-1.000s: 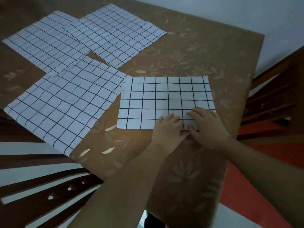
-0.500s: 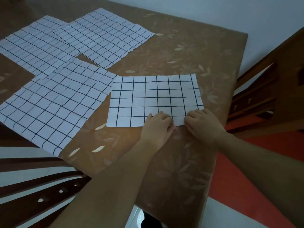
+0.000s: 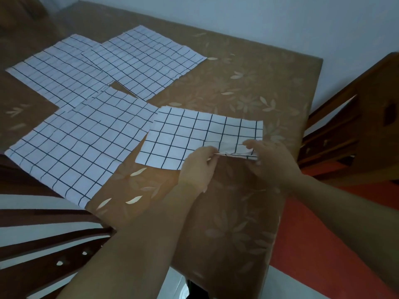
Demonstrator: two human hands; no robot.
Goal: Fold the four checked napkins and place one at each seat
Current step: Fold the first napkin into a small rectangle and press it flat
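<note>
Folded napkin (image 3: 190, 139), near edge pinched, both hands

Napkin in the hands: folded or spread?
Folded. The held napkin is a rectangle about half the spread napkin beside it; left hand and right hand pinch its near edge.

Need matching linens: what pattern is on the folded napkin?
The folded napkin is white with thin dark grid lines; head view.
</note>
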